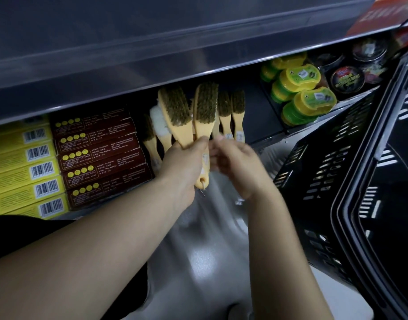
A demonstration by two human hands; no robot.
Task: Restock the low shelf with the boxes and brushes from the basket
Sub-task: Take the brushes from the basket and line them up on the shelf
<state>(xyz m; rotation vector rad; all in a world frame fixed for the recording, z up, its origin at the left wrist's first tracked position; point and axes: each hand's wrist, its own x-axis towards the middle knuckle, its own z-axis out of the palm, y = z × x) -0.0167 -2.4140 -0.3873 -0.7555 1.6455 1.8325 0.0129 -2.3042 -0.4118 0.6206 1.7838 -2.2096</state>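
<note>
Wooden handles, olive-brown bristle: two pale wooden-handled brushes (204, 107) are up in the left hand (186, 162), fanned apart, heads pointing to twelve o'clock into the dark low shelf (258, 116). The left fingers (195, 146) wrap tight round both handles at the narrow waist, and one handle end with a hanging hole pokes out at six o'clock below the palm. The right hand (235, 162) sits just beside it at three o'clock, blurred. Its fingers curl toward the handles, but I cannot tell whether they have hold of anything.

More matching shelf brushes (231, 109) stand at one o'clock behind the held pair. At nine o'clock the stacked yellow cardboard boxes (25, 167) and dark red cardboard boxes (99, 155) are in place. Round green-and-yellow plastic tubs (313, 100) sit at two o'clock, and the black slotted plastic basket (336, 158) leans in at three.

These brushes look light and stiff, and the dry wood is unlikely to slip. The bristles will give, so the handle waist is the place to take hold. Two in one grip may scissor against each other, so feeding them in one at a time looks safest.
</note>
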